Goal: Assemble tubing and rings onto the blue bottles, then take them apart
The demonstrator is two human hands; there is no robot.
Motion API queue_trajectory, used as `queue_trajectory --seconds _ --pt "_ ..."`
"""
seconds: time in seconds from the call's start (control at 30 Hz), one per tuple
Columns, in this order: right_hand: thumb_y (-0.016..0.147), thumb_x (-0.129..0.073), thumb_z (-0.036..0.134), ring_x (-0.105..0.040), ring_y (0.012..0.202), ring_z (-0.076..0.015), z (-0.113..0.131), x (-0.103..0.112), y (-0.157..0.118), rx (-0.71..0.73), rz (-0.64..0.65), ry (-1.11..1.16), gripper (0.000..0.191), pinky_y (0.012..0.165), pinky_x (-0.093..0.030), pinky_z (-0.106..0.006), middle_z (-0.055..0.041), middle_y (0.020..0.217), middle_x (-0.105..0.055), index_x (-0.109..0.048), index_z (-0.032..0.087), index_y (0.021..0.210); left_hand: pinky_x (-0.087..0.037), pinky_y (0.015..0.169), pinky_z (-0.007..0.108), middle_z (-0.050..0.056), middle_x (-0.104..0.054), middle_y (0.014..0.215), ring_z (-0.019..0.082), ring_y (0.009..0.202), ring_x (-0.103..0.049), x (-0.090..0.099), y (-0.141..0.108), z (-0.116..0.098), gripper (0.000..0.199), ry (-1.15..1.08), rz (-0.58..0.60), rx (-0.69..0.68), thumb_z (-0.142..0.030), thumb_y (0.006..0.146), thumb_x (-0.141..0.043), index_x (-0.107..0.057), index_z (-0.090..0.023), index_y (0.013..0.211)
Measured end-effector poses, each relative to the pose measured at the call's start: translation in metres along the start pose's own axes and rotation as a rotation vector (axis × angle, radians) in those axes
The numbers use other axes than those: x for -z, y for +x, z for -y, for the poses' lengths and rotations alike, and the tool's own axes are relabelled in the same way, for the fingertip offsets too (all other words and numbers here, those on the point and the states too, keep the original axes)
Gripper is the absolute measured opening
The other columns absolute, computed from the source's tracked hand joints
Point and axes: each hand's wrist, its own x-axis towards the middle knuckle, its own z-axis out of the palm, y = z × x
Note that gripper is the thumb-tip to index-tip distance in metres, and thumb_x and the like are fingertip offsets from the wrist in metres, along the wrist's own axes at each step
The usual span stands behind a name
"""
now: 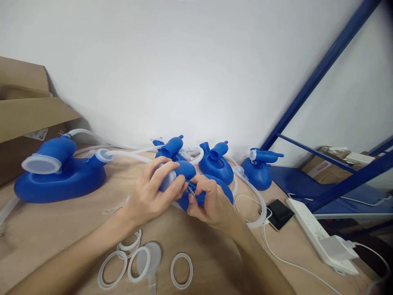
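A blue plastic urinal bottle [222,189] lies in front of me between both hands. My left hand [155,186] is closed round its funnel-shaped cup [186,169], whose mouth carries a white cap [167,180]. Thumb and finger of my right hand [208,200] pinch a small pale strip [190,190] beside the bottle's neck. My fingers partly cover the joint there. Below my hands lie several loose white rings [181,271] and a translucent round lid [152,258] with a strap.
Behind stand more blue urinals, one centre-right [216,168], another further right [258,172], and a large one at left [61,180]. A clear hose [260,205] curls near a phone [279,214] and power strip [319,233]. Cardboard boxes [27,110] stand left; a blue metal frame [319,78] rises right.
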Motion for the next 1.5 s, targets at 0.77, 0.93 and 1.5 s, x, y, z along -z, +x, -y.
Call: queue_trajectory --seconds 0.77,0.93,1.5 --pt "0.099 -0.042 0.012 -0.054 0.071 -0.0136 0.012 0.013 0.002 -0.179 0.104 0.182 0.015 0.065 -0.046 -0.026 0.0010 0.090 -0.055 -0.039 0.026 0.103 -0.059 0.077 0.040 0.014 -0.068 0.105 0.032 0.104 -0.065 0.005 0.000 -0.023 0.016 0.079 -0.012 0.107 -0.009 0.087 -0.075 -0.065 -0.015 0.098" --pt "0.101 -0.044 0.015 -0.054 0.069 -0.0129 0.010 0.013 -0.001 -0.208 0.058 0.213 0.014 0.063 -0.046 -0.026 0.0011 0.092 -0.056 -0.040 0.027 0.106 -0.061 0.082 0.043 0.014 -0.068 0.107 0.031 0.104 -0.066 0.007 0.006 -0.017 0.018 -0.004 0.011 0.094 -0.013 0.087 -0.076 -0.064 -0.016 0.100" --pt "0.105 -0.058 0.044 -0.056 0.136 -0.0267 -0.017 0.038 0.011 -0.385 0.438 0.060 0.045 0.116 -0.047 -0.050 -0.0084 0.147 -0.059 -0.054 0.032 0.148 -0.060 0.090 0.036 0.007 -0.074 0.133 0.030 0.109 -0.074 0.068 0.013 0.079 0.069 -0.399 0.876 0.309 -0.062 0.086 -0.073 -0.058 -0.032 0.147"
